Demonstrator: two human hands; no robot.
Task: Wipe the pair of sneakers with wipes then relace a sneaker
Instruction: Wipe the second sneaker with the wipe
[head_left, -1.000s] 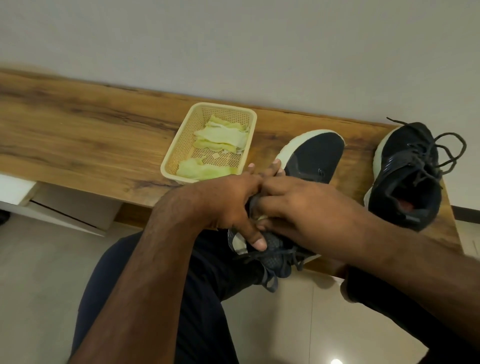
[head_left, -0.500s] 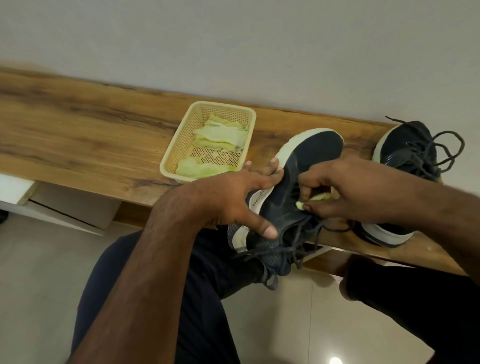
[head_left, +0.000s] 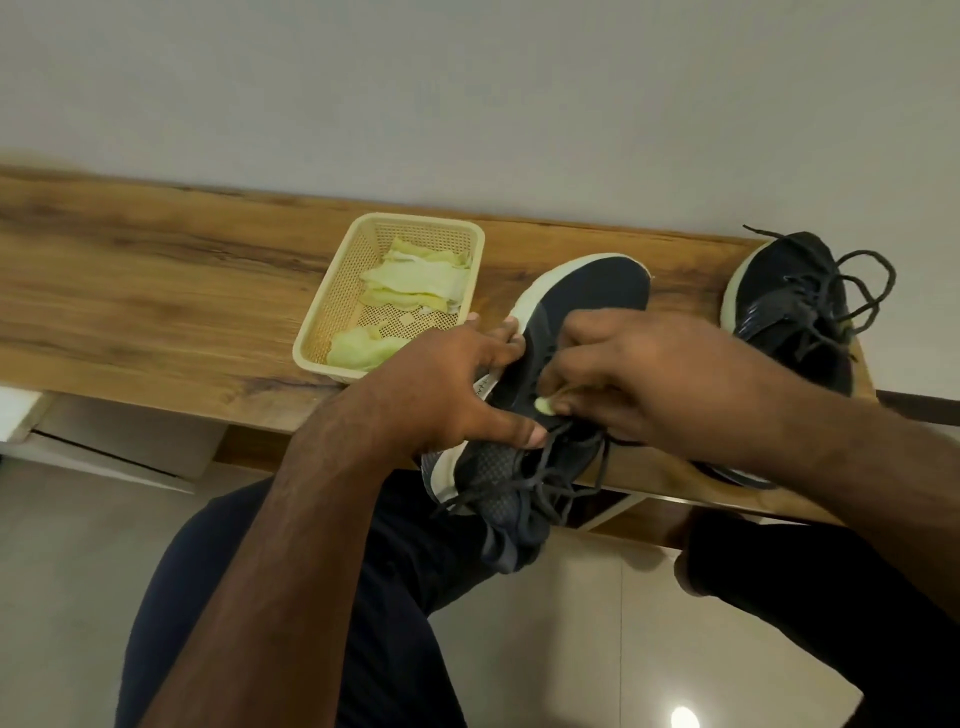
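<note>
A: On the wooden shelf (head_left: 156, 291), item one?

B: Cream mesh basket (head_left: 332, 322), against the shelf's front half. Contents: pale green wipes (head_left: 415, 280), crumpled, several.

A: Right of the basket?

B: Near sneaker (head_left: 582, 306), dark upper, white sole. Toe on the shelf just beside the basket, heel overhanging the shelf's front edge above the person's lap. Laces (head_left: 550, 478) loose, dangling at the heel end.

A: Hands?

B: Left hand (head_left: 447, 384), between basket and sneaker, grips the sneaker's side: fingers curled over the sole edge, thumb across the upper. Right hand (head_left: 654, 374), on the sneaker's far side from the basket, pinches a small green wipe (head_left: 545, 404) and presses it to the upper.

A: Further from the basket?

B: Second sneaker (head_left: 789, 312), same colours, at the shelf's right end, partly behind the right forearm. Laces threaded, ends looped loose.
</note>
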